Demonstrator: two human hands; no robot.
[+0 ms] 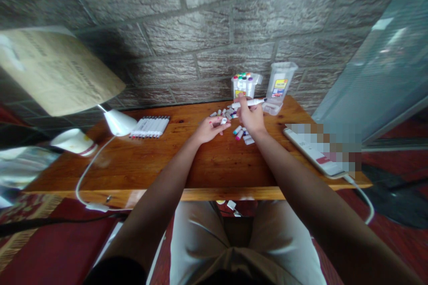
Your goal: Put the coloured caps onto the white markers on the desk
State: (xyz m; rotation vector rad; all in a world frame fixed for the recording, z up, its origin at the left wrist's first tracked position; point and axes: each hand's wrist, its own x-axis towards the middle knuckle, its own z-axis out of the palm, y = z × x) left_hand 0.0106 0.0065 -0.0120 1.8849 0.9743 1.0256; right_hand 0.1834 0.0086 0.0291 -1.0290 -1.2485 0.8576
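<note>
My right hand (pixel 253 118) grips a white marker (pixel 248 103) that lies nearly level, its dark end pointing right. My left hand (pixel 207 131) is closed on a small white piece that looks like a marker cap (pixel 223 121), held between thumb and fingers. Behind and between the hands lies a loose group of short caps (pixel 228 113), partly hidden by the fingers. More caps with coloured ends (pixel 239 133) are scattered on the wooden table just below my right hand. Farther left, several white markers (pixel 150 127) lie side by side in a neat row.
A clear case with upright coloured markers (pixel 241 84) stands against the stone wall. Right of it is an open clear case (pixel 280 82). A lamp (pixel 118 122) and paper cup (pixel 75 141) stand left. A tablet-like device (pixel 310 149) with a cable lies at the right edge.
</note>
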